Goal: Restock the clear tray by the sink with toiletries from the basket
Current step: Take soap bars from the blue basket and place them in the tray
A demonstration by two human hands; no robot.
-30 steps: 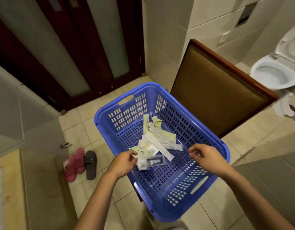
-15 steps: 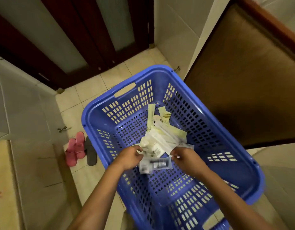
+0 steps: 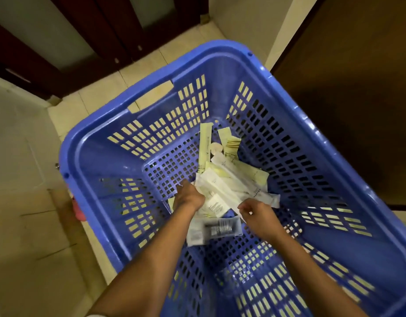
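A blue slotted plastic basket fills the view on the tiled floor. On its bottom lies a loose pile of toiletries: long white and pale yellow sachets, small round items, and a clear packet with a dark label nearest me. My left hand is pressed into the left edge of the pile, its fingers curled down among the packets and partly hidden. My right hand pinches the near end of a long white sachet. The clear tray and the sink are out of view.
Dark wooden doors stand beyond the basket, and a brown panel rises to the right. A pale tiled surface runs along the left. A pink slipper peeks out beside the basket's left rim.
The view has closed in over the basket. Both hands have gone deeper into the pile, and my right hand has come left from the basket's side onto the long white sachet.
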